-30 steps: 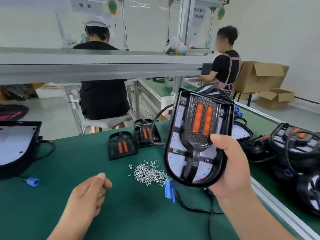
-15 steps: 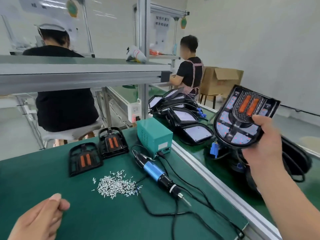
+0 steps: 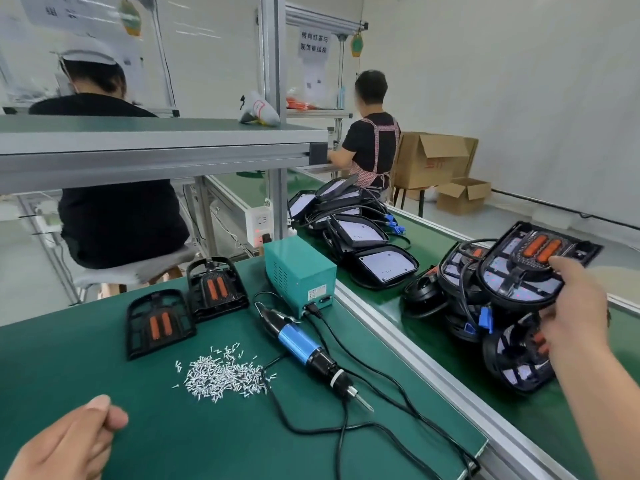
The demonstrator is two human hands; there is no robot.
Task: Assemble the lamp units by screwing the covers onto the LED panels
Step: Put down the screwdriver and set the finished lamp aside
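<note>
1. The right hand (image 3: 575, 313) is reached out over the green conveyor belt (image 3: 433, 244). It holds one black lamp unit, with an LED panel and an orange-barred cover, (image 3: 530, 271) by its near edge, the thumb lying on top of the cover.
2. This unit is directly over the pile of similar black covered units (image 3: 457, 271) on the belt. I cannot tell whether it already rests on them or is just above.
3. The left hand (image 3: 69, 441) lies low on the green work mat (image 3: 207, 438). Its fingers are curled in and the thumb is against the forefinger; nothing shows in it.
4. Done, in my judgement: the held unit appears complete, and several covered units are already in the pile.
5. Left to do: two loose black plastic covers with orange bars (image 3: 157, 323) lie on the mat, and a row of black housings with bare white LED panels (image 3: 386, 266) waits farther along the belt.
6. The tools are ready but untouched. The heap of small silver screws (image 3: 221, 375) is near the left hand, and the blue electric screwdriver (image 3: 304, 344) lies beside it, wired to the teal metal power box (image 3: 299, 268).
7. So this step looks like putting away one finished lamp. Many more remain, and the next one would need a bare panel brought to the mat.
</note>
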